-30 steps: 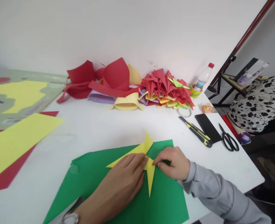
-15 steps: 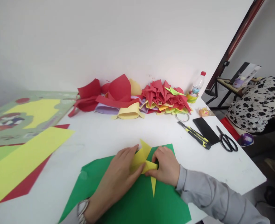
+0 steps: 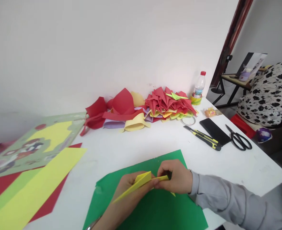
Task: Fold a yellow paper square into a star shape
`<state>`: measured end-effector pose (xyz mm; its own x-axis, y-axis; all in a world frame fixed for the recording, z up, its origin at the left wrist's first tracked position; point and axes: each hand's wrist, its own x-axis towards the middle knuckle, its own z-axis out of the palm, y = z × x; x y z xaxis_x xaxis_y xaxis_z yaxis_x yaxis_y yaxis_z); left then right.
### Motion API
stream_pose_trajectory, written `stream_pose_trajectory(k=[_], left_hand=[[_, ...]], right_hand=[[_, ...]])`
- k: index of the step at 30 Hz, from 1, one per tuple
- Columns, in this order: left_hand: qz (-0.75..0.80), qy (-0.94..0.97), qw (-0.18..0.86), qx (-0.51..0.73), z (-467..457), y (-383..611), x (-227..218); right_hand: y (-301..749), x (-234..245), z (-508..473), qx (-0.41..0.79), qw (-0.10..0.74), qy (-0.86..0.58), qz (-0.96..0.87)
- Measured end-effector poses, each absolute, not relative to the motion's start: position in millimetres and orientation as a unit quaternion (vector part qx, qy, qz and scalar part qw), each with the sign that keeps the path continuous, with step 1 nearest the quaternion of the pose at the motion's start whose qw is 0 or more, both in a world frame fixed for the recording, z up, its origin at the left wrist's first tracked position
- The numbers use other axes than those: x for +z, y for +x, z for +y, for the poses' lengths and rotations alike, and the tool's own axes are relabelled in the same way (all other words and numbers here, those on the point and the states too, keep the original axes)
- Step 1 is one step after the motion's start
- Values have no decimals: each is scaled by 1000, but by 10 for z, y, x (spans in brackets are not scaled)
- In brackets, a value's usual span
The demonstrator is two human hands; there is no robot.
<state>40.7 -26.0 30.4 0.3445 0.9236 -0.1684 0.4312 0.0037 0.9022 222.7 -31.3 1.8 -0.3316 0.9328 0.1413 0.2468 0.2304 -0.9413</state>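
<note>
Between both hands is a folded yellow paper piece with pointed ends, held above a green paper sheet. My left hand pinches its near side, thumb pointing right; one long point lies back over this hand toward the wrist. My right hand grips the right end between thumb and curled fingers, close against the left thumb. A small yellow tip shows below the right hand. Part of the paper is hidden behind the fingers.
Behind lie red folded paper pieces, red paper hats, and a bottle standing in a tape roll. At right are a utility knife, a black flat object and scissors. Yellow paper strips lie left.
The yellow paper has been turned in my hands: a point that stood away from me now lies back over my left hand. The view has shifted slightly.
</note>
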Motion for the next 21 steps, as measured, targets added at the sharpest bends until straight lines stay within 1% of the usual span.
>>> stream_pose_trajectory(k=[3, 6, 9, 14, 17, 21], left_hand=[[498, 673, 486, 250, -289, 408, 363], [497, 692, 458, 254, -302, 404, 383], [487, 709, 431, 273, -307, 398, 366], [494, 712, 415, 279, -312, 390, 352], [498, 711, 411, 279, -315, 387, 353], [479, 719, 417, 283, -329, 391, 341]], right_hand=[[2283, 26, -316, 449, 386, -392, -704], [2313, 35, -304, 434, 402, -370, -717], [2305, 28, -308, 400, 413, -375, -727], [2277, 24, -349, 352, 420, -380, -745], [2269, 32, -366, 353, 438, -373, -738], [2261, 24, -381, 365, 433, -363, -740]])
